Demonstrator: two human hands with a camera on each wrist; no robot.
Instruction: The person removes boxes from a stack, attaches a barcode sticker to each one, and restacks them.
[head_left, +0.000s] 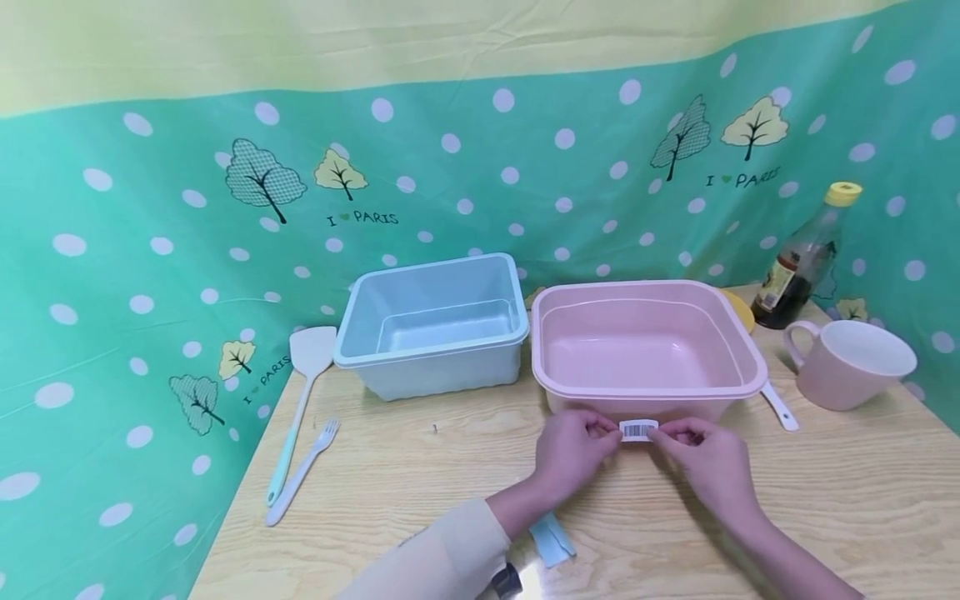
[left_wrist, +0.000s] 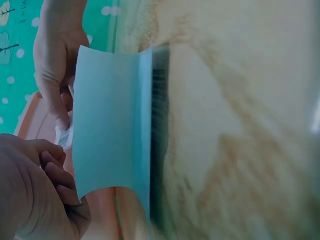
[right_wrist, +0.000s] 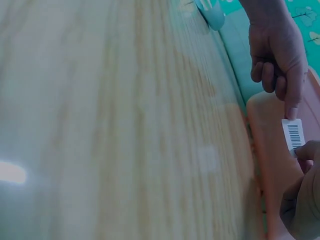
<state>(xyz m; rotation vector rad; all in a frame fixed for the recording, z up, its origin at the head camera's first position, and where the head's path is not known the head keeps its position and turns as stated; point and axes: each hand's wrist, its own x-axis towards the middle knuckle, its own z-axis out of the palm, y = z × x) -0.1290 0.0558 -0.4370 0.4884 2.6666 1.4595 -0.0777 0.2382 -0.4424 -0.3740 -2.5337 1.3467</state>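
A small white barcode label is stretched between both hands at the front of the pink basin. My left hand pinches the label's left end between thumb and fingertips. At the other end, my right hand pinches it the same way. In the right wrist view the barcode label overlaps the basin's outer wall, printed side showing. A folded piece of light blue paper lies by the left wrist. Seen from the left wrist, this blue paper stands close to the camera and hides part of the hands.
Left of the pink basin stands a light blue basin. A spatula and a fork lie at the table's left. To the right are a pink mug, a sauce bottle and a white handle by the basin.
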